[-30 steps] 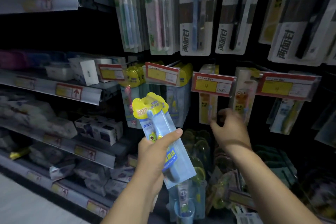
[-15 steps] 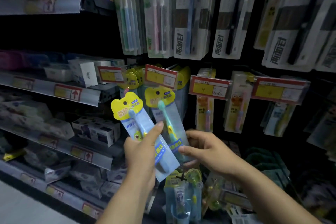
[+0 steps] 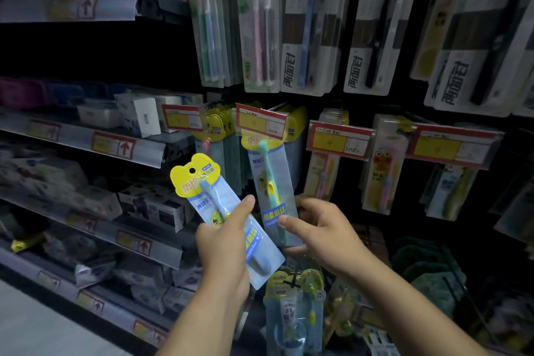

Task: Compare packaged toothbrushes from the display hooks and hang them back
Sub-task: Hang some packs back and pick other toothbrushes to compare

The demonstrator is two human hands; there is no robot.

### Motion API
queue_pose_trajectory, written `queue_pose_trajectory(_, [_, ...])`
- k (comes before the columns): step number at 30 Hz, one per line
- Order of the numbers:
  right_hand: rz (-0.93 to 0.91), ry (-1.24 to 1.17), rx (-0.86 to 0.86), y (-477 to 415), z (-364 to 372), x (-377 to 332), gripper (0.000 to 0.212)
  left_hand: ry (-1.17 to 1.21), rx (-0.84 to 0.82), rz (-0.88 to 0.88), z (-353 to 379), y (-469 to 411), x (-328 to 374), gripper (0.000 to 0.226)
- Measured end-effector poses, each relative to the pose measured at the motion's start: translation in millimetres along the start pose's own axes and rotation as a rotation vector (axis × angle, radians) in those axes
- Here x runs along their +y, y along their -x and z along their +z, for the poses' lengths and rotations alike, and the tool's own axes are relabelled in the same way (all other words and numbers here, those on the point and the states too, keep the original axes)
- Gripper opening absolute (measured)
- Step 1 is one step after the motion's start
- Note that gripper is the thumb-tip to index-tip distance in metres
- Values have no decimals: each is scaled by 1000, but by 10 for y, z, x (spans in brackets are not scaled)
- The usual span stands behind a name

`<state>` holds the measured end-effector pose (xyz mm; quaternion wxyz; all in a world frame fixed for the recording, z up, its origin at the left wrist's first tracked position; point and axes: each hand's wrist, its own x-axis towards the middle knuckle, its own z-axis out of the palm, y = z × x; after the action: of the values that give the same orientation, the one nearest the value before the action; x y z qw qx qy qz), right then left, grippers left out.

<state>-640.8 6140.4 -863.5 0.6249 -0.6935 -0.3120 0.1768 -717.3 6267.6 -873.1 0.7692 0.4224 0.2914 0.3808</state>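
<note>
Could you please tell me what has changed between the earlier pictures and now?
The right hand left the hanging packs further right, moved left and down, and now pinches a green toothbrush pack by its lower end, beside the other pack. The left hand grips the blue toothbrush pack as before, shifted a little left. The hanging packs and price tags stayed put.

Two children's toothbrush packs are being held — blue-brush pack (image 3: 206,196) in left hand (image 3: 228,251), teal-brush pack (image 3: 270,182) in right hand (image 3: 323,228). Four red-and-yellow price tags (image 3: 261,123) are hanging.
</note>
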Motion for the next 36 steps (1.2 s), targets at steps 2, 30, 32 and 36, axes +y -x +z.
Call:
queue_pose_trajectory(2, [-37,70,49,-13,29,50,12,-4,2,-3,-5,-3,12,28])
queue_pose_trajectory(30, [-255,363,237,-28,167,274,5,25,39,45,14,47,27,27])
queue_pose_trajectory(32, [-262,345,251,-21,104,322,10,22,37,41,5,35,26,25])
queue_pose_trajectory(36, [-275,323,311,-17,42,401,14,14,35,23,-20,-12,11,25])
